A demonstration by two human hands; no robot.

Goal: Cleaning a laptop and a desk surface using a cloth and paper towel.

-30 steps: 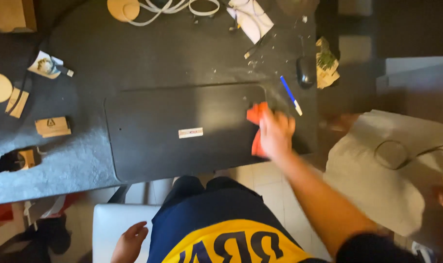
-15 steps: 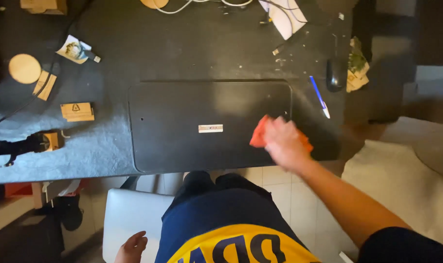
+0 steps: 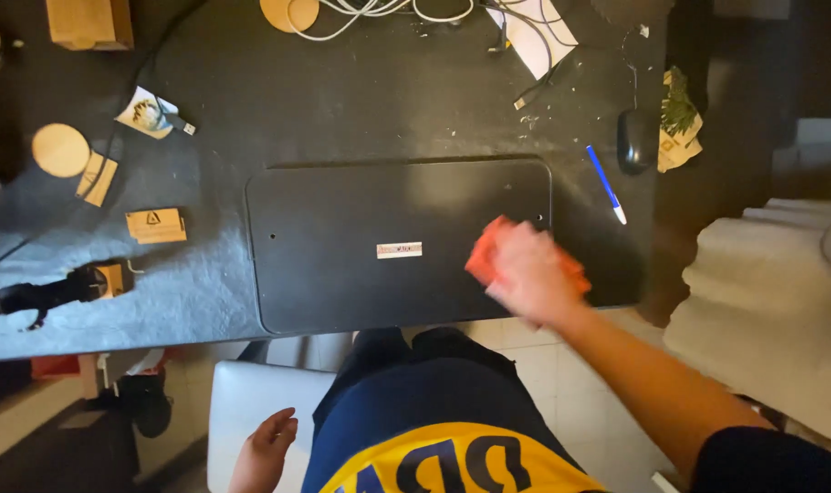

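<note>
Right hand [image 3: 534, 274] outstretched, left hand [image 3: 267, 447] low

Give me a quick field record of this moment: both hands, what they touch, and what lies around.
right hand: pressing an orange cloth on the black panel; motion-blurred
left hand: open, resting on the white seat, holding nothing
panel: flat on the dark desk, small label at its middle
right of panel: blue pen, black mouse
left of panel: wooden disc, small wooden pieces
far edge: white cables
</note>
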